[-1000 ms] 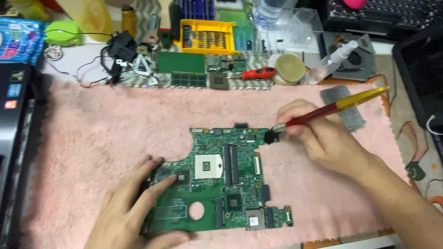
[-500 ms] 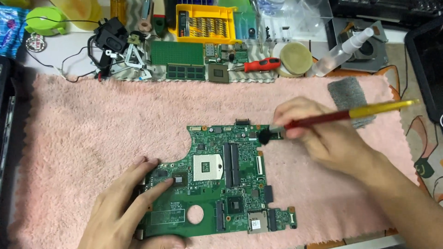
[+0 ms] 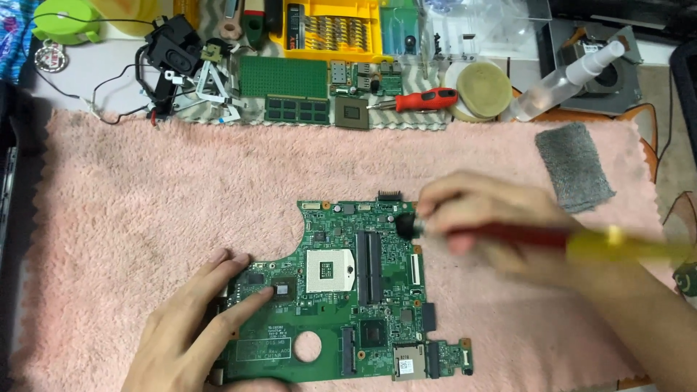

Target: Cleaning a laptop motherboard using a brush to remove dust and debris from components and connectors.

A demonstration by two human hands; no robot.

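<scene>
A green laptop motherboard (image 3: 370,290) lies flat on a pink towel (image 3: 181,203). My left hand (image 3: 196,327) rests on the board's left edge, fingers spread and pressing down beside a dark chip. My right hand (image 3: 501,225), blurred by motion, grips a brush with a red and yellow handle (image 3: 581,241). Its dark bristle tip (image 3: 406,225) touches the board's upper right edge, near the long memory slots.
A grey cloth pad (image 3: 576,165) lies on the towel at the right. Along the back stand a yellow bit case (image 3: 334,29), memory sticks (image 3: 294,86), a loose chip (image 3: 352,112), a red screwdriver (image 3: 421,98), a round tin (image 3: 483,88), a spray bottle (image 3: 566,80) and black speakers (image 3: 170,51).
The brush handle has swung lower toward the right while its tip stays on the board's upper right edge. My left hand keeps holding the board's left side.
</scene>
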